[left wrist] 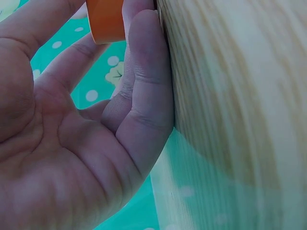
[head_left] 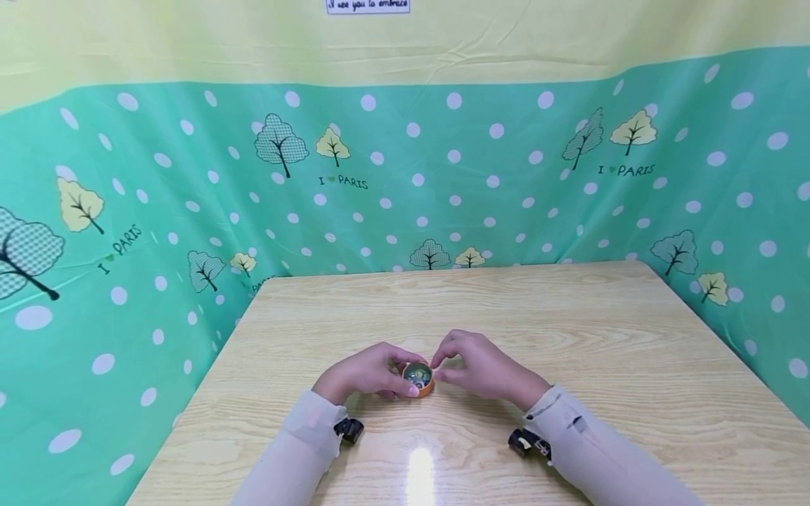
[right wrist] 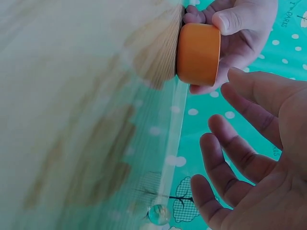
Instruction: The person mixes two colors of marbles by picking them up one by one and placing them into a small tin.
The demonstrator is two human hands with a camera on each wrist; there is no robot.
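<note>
A small round orange cup (head_left: 425,391) stands on the table, and small shiny balls that look like glass marbles (head_left: 418,376) lie inside it. My left hand (head_left: 370,370) holds the cup from its left side, thumb in front and fingers round the back. In the left wrist view the little-finger side of that hand rests on the tabletop. Just right of the cup is my right hand (head_left: 482,370), its thumb and fingertips close to the rim. The right wrist view shows its fingers loosely bent and apart, holding nothing. One clear glass marble (right wrist: 159,214) sits on the table there.
Both hands work over a light wood-grain table (head_left: 506,302). A green dotted curtain (head_left: 392,183) with printed trees hangs behind and along both sides. Dark wrist cameras are strapped to the sleeves, and glare marks the table's front.
</note>
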